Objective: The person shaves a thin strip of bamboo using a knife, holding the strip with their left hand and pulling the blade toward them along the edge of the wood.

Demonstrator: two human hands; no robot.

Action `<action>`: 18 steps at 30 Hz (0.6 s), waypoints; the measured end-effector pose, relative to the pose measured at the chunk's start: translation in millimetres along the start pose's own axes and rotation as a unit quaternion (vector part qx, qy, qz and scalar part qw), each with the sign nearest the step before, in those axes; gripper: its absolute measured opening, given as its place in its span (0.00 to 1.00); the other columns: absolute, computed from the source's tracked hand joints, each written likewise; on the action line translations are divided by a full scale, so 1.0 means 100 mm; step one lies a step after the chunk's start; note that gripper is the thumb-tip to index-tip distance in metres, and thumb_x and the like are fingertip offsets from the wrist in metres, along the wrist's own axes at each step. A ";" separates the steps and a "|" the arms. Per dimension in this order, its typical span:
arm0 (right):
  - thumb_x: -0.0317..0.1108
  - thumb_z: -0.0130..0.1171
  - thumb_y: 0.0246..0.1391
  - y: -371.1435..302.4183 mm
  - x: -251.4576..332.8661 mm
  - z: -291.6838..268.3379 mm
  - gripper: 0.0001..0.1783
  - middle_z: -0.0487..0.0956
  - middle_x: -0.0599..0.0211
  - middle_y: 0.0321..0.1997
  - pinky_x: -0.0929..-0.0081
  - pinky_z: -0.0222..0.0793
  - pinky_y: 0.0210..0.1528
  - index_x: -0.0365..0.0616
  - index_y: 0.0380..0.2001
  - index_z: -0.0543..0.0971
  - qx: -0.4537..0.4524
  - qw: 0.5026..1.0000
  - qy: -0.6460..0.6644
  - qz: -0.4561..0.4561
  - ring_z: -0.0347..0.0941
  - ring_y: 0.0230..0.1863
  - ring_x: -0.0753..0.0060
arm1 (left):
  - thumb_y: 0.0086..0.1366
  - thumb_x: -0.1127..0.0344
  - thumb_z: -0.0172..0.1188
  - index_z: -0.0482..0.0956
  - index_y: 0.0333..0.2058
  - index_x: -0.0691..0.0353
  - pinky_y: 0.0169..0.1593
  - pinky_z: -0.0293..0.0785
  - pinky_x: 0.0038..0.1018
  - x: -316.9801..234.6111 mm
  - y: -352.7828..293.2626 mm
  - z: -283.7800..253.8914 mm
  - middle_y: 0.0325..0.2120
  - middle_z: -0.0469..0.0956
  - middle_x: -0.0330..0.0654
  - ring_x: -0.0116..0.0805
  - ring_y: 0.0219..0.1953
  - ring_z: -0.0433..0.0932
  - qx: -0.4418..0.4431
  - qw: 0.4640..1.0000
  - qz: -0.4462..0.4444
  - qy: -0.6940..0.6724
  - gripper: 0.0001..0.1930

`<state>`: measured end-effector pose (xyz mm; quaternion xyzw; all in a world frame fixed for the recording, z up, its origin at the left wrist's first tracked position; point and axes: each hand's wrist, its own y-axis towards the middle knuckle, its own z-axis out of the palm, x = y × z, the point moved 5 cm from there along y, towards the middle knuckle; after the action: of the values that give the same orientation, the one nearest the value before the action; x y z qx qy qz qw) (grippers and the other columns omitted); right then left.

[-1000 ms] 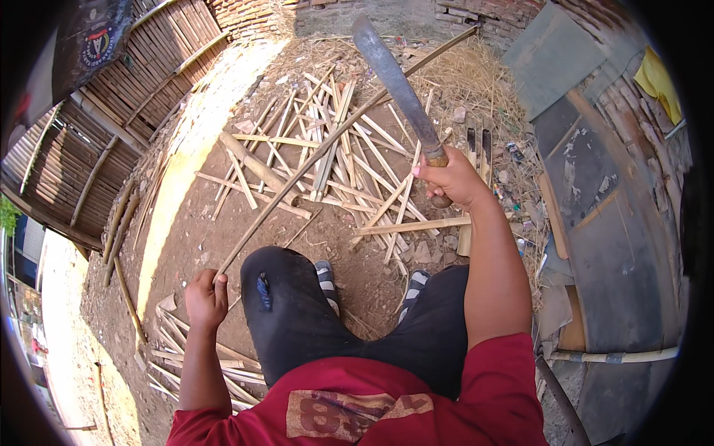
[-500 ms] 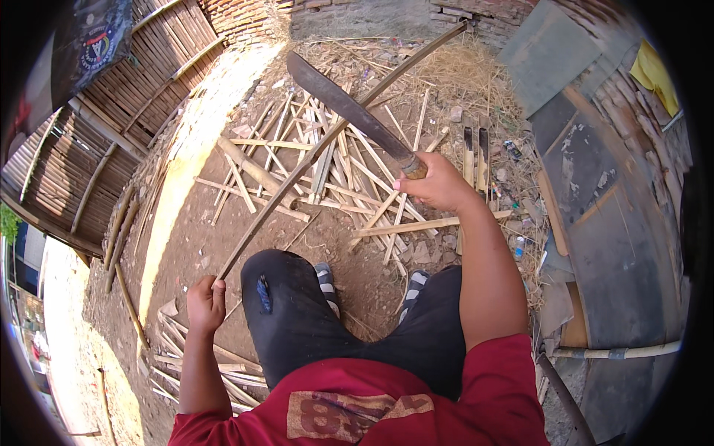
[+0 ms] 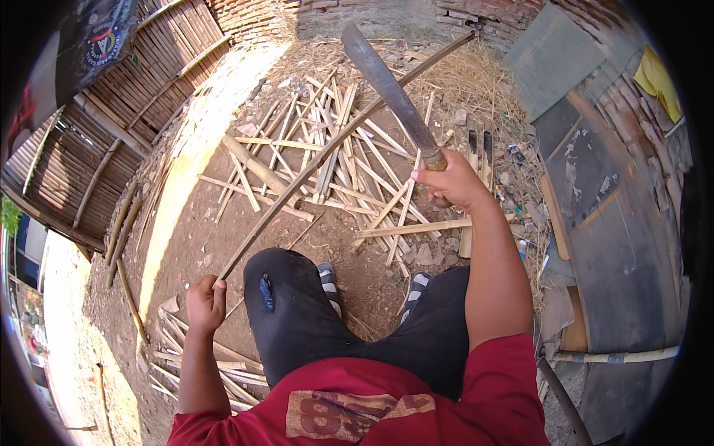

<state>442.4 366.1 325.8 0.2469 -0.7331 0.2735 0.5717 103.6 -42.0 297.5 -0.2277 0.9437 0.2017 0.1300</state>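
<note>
The left hand (image 3: 206,306) is clamped on the near end of a long strip (image 3: 332,146), which slants up and to the right, its far end near the brick wall (image 3: 357,18). The right hand (image 3: 452,180) is wrapped round the wooden handle of a knife (image 3: 410,121). Its broad blade points up and leftward, crossing in front of the strip (whether the two touch, I cannot tell). Below, pale sticks (image 3: 326,178) lie in a loose heap on the dirt ground (image 3: 223,230), with a thicker pole (image 3: 260,170) at the left side. More slats (image 3: 234,375) lie beside the left forearm (image 3: 202,364).
</note>
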 end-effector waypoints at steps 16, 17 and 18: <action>0.47 0.71 0.53 -0.11 0.34 0.32 0.31 0.83 0.49 0.33 0.58 0.75 0.42 0.38 0.53 0.78 -0.064 0.947 -0.283 -0.135 0.82 0.38 0.46 | 0.73 0.51 0.53 0.74 0.26 0.66 0.31 0.67 0.46 0.07 -0.07 0.04 0.23 0.73 0.55 0.61 0.28 0.73 0.013 0.999 -0.030 0.016 0.24; 0.47 0.70 0.53 -0.16 0.40 0.39 0.26 0.83 0.48 0.36 0.55 0.75 0.43 0.41 0.49 0.80 -0.061 0.927 -0.330 -0.165 0.80 0.41 0.41 | 0.73 0.51 0.53 0.74 0.26 0.66 0.31 0.67 0.46 0.07 -0.07 0.04 0.23 0.73 0.55 0.61 0.28 0.73 0.011 0.999 -0.025 0.021 0.24; 0.47 0.70 0.53 -0.16 0.41 0.37 0.26 0.83 0.49 0.37 0.55 0.76 0.44 0.41 0.49 0.80 -0.068 0.923 -0.338 -0.172 0.80 0.41 0.41 | 0.73 0.51 0.53 0.75 0.26 0.66 0.31 0.67 0.46 0.09 -0.09 0.04 0.23 0.73 0.55 0.61 0.28 0.74 0.008 0.999 -0.021 0.027 0.23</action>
<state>417.9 327.4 359.8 0.4076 -0.8459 0.0201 0.3435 101.0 -50.8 288.3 -0.2519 0.9435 0.1847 0.1106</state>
